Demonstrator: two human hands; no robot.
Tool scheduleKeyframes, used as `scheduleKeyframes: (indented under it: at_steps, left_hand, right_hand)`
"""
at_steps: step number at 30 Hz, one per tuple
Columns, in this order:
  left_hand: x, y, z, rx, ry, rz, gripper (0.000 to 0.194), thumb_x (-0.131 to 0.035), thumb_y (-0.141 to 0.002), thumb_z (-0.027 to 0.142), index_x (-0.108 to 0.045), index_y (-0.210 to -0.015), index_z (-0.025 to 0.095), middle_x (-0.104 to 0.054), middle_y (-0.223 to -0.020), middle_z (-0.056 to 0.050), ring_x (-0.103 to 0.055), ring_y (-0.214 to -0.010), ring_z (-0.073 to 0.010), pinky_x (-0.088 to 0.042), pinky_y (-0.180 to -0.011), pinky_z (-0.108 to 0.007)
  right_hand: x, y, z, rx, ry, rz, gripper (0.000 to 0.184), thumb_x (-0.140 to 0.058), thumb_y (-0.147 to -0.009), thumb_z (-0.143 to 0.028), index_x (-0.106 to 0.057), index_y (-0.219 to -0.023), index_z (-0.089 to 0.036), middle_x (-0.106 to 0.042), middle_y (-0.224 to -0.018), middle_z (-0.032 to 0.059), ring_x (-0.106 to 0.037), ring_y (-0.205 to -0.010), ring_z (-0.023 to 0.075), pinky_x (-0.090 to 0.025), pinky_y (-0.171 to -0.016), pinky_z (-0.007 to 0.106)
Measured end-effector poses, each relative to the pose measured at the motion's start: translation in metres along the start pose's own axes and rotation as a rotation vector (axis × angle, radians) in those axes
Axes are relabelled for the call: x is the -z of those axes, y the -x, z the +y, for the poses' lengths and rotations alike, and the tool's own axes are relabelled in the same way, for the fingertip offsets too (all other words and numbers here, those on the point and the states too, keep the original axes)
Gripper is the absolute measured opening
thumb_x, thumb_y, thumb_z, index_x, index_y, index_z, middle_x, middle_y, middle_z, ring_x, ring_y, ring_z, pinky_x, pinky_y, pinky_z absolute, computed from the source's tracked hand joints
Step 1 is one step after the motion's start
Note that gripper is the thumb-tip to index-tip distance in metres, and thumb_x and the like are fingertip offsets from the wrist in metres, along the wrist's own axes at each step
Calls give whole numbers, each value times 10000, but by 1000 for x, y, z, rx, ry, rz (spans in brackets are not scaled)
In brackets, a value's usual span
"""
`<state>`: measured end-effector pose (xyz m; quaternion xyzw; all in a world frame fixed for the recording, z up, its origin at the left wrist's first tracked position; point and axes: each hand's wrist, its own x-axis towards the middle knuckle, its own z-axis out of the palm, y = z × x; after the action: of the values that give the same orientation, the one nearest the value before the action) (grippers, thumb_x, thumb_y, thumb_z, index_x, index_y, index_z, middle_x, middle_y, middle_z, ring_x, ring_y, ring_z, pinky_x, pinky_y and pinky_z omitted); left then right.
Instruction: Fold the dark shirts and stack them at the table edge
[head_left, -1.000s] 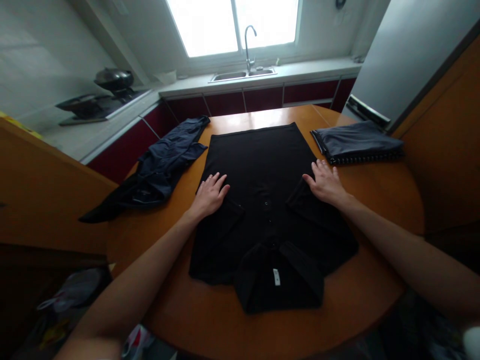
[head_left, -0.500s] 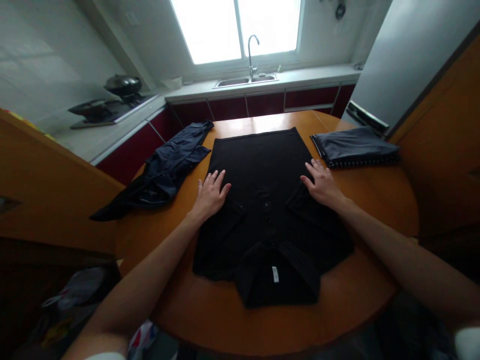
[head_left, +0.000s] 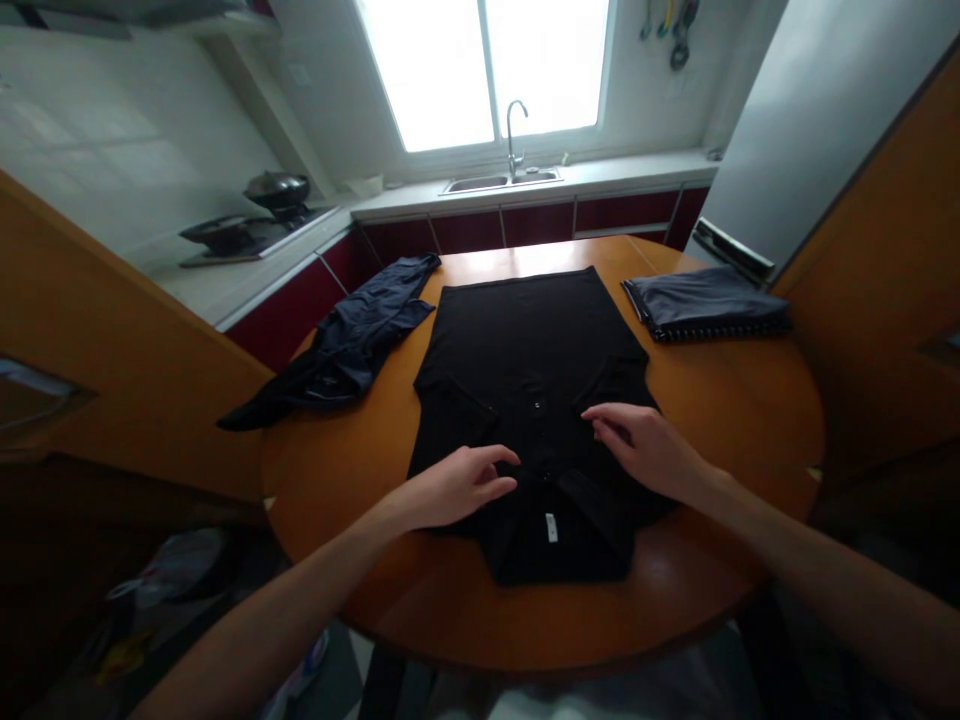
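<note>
- Plainly holding nothing in the left hand [head_left: 465, 487], with thumb and forefinger apart; curled near the cloth with the right hand [head_left: 645, 450], cannot tell whether pinched on it.
- Beneath both hands, black shirt [head_left: 525, 325]: laid flat, 2 sleeves turned inward, not yet doubled over.
- Beyond the left hand, dark blue garment [head_left: 360, 330], loosely spread, apparently unfolded.
- Beyond the right hand, gray stack [head_left: 705, 297], apparently folded already.

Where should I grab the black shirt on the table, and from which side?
Probably the shoulder corners of the black shirt, left hand and right hand each coming in from its own outer side: the shirt lies flat, collar toward you, with bare table beside those corners.
</note>
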<state>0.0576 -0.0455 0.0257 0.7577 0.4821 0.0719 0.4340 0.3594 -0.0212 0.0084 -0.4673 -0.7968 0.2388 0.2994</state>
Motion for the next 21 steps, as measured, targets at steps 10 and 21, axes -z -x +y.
scheduleKeyframes:
  at_steps: [10, 21]
  left_hand:
    - [-45, 3, -12, -166, -38, 404, 220, -683, -872, 208, -694, -1092, 222, -619, -949, -24, -613, -777, -155, -541, -701, -282]
    - [-45, 49, -23, -443, -570, 80, 885, -577, -966, 535, -81, -1640, 246, -170, -1684, -131, -169, -1554, -283, -179, -1265, -506]
  right_hand:
    - [-30, 65, -13, 248, -42, -139, 316, -535, -967, -201, -651, -1256, -253, -619, -1351, 96, -559, -1279, 250, -481, -1088, 446]
    - [-17, 88, -5, 334, 66, -388, 991, -766, -820, -544, -249, -1614, -254, -280, -1652, 111, -254, -1525, 299, -214, -1262, 517]
